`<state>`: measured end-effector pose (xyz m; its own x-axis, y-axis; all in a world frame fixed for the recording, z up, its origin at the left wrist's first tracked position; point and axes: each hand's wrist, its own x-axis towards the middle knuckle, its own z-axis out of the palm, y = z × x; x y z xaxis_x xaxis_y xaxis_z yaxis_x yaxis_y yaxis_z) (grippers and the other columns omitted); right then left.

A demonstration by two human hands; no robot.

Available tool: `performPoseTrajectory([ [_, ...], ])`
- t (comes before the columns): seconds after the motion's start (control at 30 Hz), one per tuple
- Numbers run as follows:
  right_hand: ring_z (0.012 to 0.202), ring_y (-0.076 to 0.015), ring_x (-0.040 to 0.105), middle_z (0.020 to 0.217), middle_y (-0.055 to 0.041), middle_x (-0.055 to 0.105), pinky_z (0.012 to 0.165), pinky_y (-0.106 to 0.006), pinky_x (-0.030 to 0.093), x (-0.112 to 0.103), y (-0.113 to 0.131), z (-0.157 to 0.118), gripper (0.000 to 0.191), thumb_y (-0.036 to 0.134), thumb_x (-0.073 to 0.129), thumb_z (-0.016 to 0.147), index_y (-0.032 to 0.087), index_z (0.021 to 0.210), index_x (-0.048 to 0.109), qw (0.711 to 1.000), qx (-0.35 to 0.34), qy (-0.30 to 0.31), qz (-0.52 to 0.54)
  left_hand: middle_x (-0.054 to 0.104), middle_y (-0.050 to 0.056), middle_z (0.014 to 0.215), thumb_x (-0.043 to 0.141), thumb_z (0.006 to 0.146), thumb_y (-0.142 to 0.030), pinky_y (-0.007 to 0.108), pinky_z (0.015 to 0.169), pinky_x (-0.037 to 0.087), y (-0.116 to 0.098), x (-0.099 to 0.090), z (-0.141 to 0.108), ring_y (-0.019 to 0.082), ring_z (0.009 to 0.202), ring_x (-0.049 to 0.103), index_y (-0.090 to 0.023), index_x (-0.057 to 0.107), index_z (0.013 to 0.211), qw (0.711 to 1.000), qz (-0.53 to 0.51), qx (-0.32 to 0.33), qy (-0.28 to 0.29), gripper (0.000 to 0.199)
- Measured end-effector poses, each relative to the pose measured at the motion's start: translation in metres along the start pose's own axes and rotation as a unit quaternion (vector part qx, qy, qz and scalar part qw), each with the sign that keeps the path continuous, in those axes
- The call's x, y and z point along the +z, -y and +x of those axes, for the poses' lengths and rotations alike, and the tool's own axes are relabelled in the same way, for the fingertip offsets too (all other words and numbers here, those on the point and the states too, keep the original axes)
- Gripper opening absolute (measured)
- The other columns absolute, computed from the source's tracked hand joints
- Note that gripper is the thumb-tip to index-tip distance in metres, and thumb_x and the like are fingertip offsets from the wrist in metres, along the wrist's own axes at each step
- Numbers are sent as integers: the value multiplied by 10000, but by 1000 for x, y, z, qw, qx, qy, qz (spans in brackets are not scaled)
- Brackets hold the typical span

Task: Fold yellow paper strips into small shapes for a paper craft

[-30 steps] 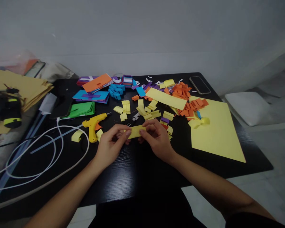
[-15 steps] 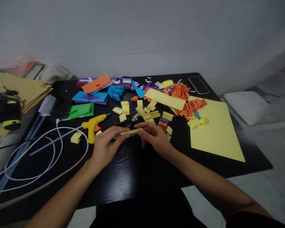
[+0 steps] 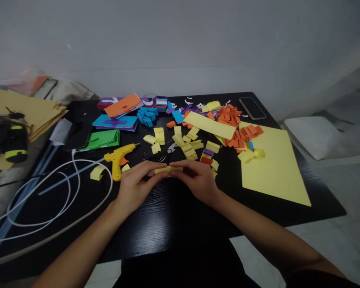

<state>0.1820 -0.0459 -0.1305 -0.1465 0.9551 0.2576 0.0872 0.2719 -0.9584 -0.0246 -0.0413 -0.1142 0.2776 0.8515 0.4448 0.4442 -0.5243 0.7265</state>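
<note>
Between my two hands, above the black table, is a narrow strip of yellow paper (image 3: 169, 170). My left hand (image 3: 139, 180) pinches its left part between thumb and fingers. On its right part my right hand (image 3: 198, 178) has the same kind of pinch, and the fingertips of both hands nearly meet at the middle. Just beyond my hands lie scissors (image 3: 171, 148), their handles partly hidden. Small folded yellow paper pieces (image 3: 188, 149) are scattered behind them. A yellow glue gun (image 3: 117, 159) rests left of my left hand.
Folded orange pieces (image 3: 229, 116) lie at the back right, near a large yellow sheet (image 3: 273, 172) and a phone (image 3: 252, 108). Blue folded pieces (image 3: 147, 116) and green paper (image 3: 103, 139) are at the back left. A white cable (image 3: 69, 192) loops across the left side.
My right fingers have shifted along the yellow strip, and the fingertips of both hands are closer together. The strip is now held more level. The other things have stayed in place.
</note>
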Motion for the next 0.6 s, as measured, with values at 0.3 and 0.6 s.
performPoseTrajectory([
  [0.3,765,-183,750,911,-10,810,696,-306,598,1,1,-3,153,325,792,870,282,1016,799,999,21,-13,-30,774,30,903,738,913,-297,240,636,524,1,3,-2,125,677,671,-213,757,1016,999,-9,-45,4,134],
  [0.6,897,-197,768,986,-14,810,824,-342,623,4,1,-4,115,285,784,879,283,994,789,1000,11,-25,-1,775,6,775,787,849,-308,226,582,504,0,6,1,129,632,664,-206,776,965,987,-74,-145,3,155],
])
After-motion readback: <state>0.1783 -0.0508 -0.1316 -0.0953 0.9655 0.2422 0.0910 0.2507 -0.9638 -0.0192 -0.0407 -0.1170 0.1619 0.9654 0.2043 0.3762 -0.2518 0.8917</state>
